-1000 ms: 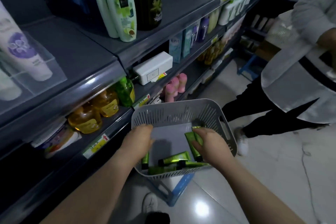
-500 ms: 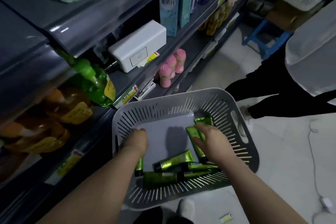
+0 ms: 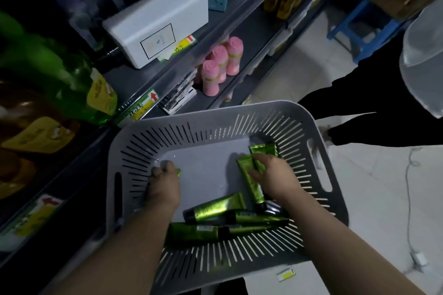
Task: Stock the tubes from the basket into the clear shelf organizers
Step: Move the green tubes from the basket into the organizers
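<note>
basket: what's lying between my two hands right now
In the head view, bare grey basket floor separates the left hand from the right hand, which grips green tubes. The loose tubes lie nearer the person, off that line.

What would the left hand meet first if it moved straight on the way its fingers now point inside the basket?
Probably the basket's slotted wall near its far left corner; the left hand points that way over bare basket floor. Depth is unclear from one view.
</note>
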